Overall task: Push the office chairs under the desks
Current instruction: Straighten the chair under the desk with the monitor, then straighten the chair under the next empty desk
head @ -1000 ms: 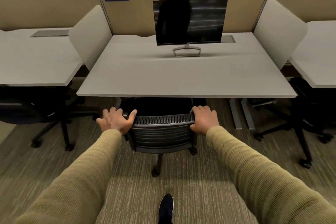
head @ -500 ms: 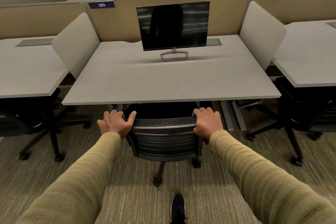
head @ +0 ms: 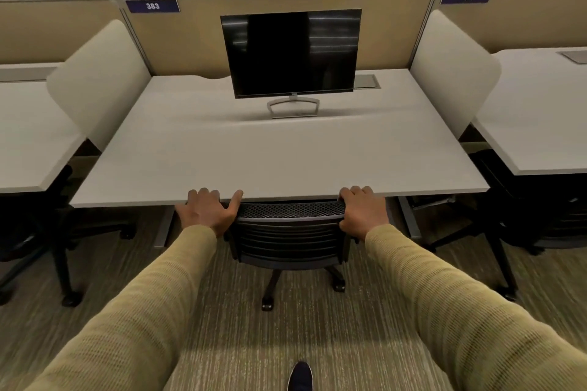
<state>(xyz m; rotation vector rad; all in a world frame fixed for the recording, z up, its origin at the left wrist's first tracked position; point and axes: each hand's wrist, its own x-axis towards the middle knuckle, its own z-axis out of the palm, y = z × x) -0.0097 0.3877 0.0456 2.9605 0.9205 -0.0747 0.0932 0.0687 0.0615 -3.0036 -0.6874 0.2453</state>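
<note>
Carpet (head: 241, 343) striped, casters (head: 266, 306) resting on it. Left hand (head: 206, 211) and right hand (head: 362, 213) grip top corners of office chair (head: 290, 238) backrest, fingers curled over the rail, left thumb splayed. Seat under desk (head: 286, 152), backrest just beside its front edge. Risk: knuckles pinched against that edge on further push. Desktop grey; monitor (head: 290, 52), tan partition (head: 190, 38) behind.

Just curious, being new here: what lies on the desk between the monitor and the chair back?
Nothing: in the head view the desk is bare from the monitor to its front edge, just above the chair back.
</note>
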